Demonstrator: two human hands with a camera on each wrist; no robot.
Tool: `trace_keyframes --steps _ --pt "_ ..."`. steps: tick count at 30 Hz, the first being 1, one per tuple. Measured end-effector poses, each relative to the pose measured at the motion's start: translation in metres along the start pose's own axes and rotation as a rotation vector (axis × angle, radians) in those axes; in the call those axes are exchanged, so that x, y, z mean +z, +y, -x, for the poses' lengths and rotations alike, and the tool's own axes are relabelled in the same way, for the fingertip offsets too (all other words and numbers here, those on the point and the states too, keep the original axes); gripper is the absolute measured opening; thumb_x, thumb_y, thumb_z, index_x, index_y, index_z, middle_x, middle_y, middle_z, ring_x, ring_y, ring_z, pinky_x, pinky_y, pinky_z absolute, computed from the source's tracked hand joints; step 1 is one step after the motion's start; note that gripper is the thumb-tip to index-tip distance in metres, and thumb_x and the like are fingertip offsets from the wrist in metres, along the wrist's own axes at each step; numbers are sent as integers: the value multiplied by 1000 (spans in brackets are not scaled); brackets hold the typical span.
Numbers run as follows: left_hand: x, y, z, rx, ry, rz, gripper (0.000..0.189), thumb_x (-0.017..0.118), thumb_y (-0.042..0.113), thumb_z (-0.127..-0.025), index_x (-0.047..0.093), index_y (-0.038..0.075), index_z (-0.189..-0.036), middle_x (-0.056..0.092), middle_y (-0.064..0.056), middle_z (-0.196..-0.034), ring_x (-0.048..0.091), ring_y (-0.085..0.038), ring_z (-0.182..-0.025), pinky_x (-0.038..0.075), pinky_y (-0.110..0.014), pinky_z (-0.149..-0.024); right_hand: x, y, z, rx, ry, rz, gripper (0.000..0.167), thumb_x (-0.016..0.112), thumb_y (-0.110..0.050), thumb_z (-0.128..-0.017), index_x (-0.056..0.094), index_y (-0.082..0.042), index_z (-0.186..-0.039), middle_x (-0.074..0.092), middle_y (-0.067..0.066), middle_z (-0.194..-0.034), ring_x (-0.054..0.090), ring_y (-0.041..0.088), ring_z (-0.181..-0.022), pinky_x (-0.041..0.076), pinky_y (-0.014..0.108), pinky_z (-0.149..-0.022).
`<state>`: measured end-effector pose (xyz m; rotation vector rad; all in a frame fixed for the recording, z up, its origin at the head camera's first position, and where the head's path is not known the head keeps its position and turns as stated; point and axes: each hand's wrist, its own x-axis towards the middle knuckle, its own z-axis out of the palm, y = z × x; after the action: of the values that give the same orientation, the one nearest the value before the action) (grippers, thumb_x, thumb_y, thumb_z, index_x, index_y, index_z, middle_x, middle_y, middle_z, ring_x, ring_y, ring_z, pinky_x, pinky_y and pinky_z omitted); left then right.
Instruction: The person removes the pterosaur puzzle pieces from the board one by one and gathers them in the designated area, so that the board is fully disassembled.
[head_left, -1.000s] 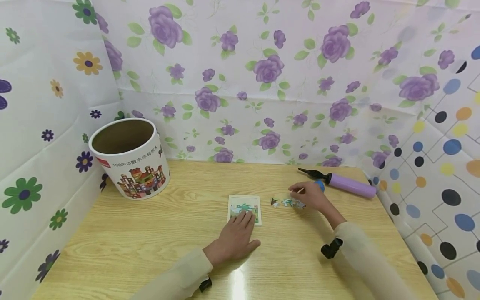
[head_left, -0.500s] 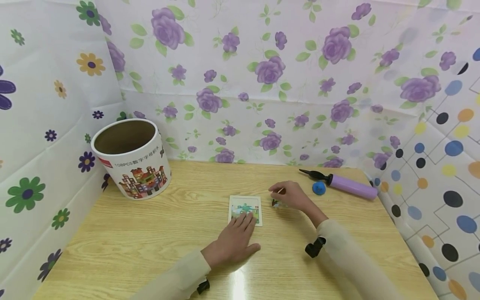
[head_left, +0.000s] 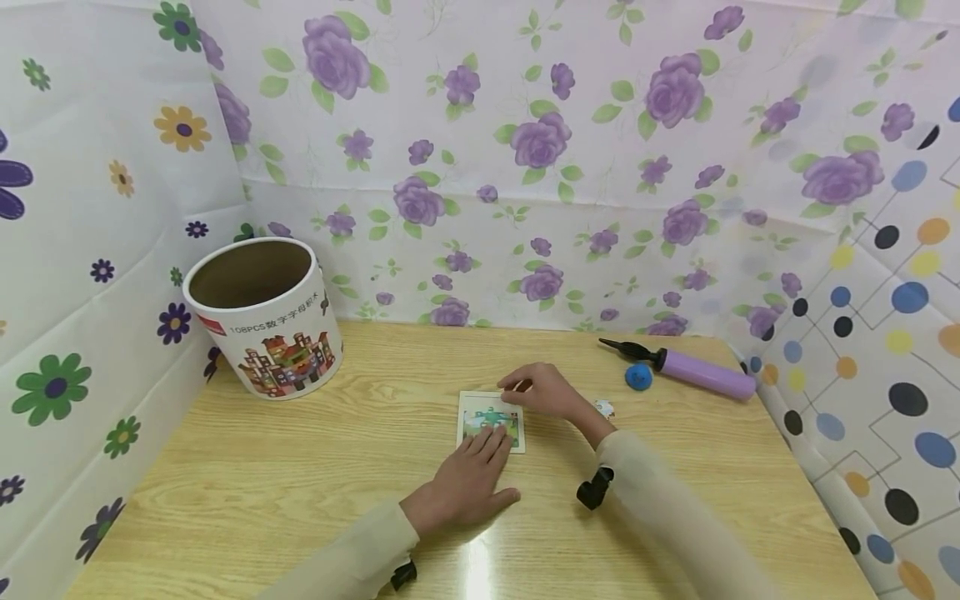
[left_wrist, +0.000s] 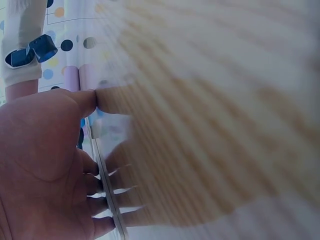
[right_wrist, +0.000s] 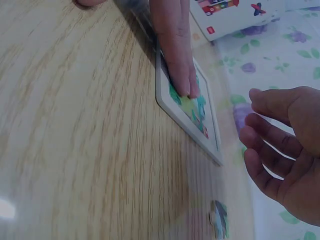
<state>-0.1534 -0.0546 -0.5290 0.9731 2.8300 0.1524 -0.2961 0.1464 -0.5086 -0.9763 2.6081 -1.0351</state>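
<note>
My left hand [head_left: 468, 479] rests flat, fingertips on the picture of a small white-framed jigsaw board [head_left: 462, 417]. In the left wrist view, the fingers [left_wrist: 102, 205] lie across the edge of the board [left_wrist: 107, 182]. My right hand [head_left: 542, 390] hovers at the board's upper right corner. Seen from the right wrist, that hand [right_wrist: 285, 150] has its thumb and fingers loosely bent, with a gap and no piece visible between them. A loose jigsaw piece [right_wrist: 220, 220] lies on the table near the board. Farther right lies a pale jigsaw piece [head_left: 604, 408].
A large white bucket [head_left: 277, 342] with printed blocks stands at the back left of the wooden table [head_left: 300, 467]. At the back right lie a purple hand pump [head_left: 705, 373] and a small blue round object [head_left: 639, 377]. Patterned cloth hangs around three sides.
My right hand has moved left, from over the loose jigsaw pieces to the board's upper right corner, uncovering the blue object and the pale piece. My left hand has stayed on the board.
</note>
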Motion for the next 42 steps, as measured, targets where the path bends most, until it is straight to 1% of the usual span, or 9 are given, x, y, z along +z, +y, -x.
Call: trace_keyframes --steps 3,8,11,17,25,31,35,39,42 --pt "-2 0 0 2 -7 -4 81 41 57 -106 22 1 -162 18 -16 -169 18 -31 -156 26 -48 -123 6 -3 -7 -29 -25 -3 28 70 -23 -99 76 -6 -120 76 4 -111 72 14 -93 59 30 -80" --pt "-5 1 2 10 -11 -20 81 41 57 -106 23 0 -162 19 -16 -169 19 -32 -156 27 -48 -122 15 -6 -18 -36 -57 7 25 71 -22 -98 77 -9 -119 76 3 -113 72 13 -94 58 30 -80" --pt "-7 1 3 22 1 -22 81 43 56 -106 25 -1 -161 22 -17 -168 22 -33 -155 29 -49 -121 21 -7 -22 -40 -76 26 24 71 -24 -99 78 -11 -117 76 2 -113 71 11 -94 58 30 -81" --pt "0 -2 1 46 32 -49 82 41 58 -106 25 -2 -160 23 -19 -167 22 -34 -155 31 -49 -120 32 -10 -28 -68 -88 61 20 71 -25 -98 80 -15 -113 76 0 -111 70 7 -92 58 28 -82" --pt "7 -5 0 57 62 -68 84 38 61 -105 25 -1 -161 23 -18 -167 22 -35 -155 33 -49 -119 42 -13 -31 -70 -93 95 17 75 -23 -96 81 -16 -110 74 -3 -102 66 5 -84 55 25 -75" --pt "6 -4 0 40 30 -49 84 38 61 -105 24 0 -161 19 -18 -168 19 -34 -156 30 -49 -120 45 -14 -32 -56 -129 103 18 73 -25 -97 81 -17 -110 71 -5 -100 63 4 -82 54 24 -73" --pt "1 -2 1 28 4 -28 83 40 59 -106 24 0 -161 18 -17 -169 18 -34 -156 29 -49 -121 47 -14 -32 -64 -138 122 17 73 -26 -97 82 -17 -109 69 -6 -96 61 4 -80 53 24 -71" --pt "-1 -2 3 45 26 -17 81 41 57 -106 26 -2 -160 21 -19 -168 21 -36 -155 31 -51 -120 47 -13 -32 -76 -131 135 17 74 -26 -97 82 -17 -108 67 -8 -93 60 4 -79 53 24 -70" --pt "1 -3 3 55 41 -16 81 40 56 -106 26 -3 -160 21 -21 -167 22 -37 -154 31 -51 -119 47 -13 -32 -63 -127 123 15 74 -27 -96 82 -18 -107 67 -8 -93 59 4 -79 52 24 -69"
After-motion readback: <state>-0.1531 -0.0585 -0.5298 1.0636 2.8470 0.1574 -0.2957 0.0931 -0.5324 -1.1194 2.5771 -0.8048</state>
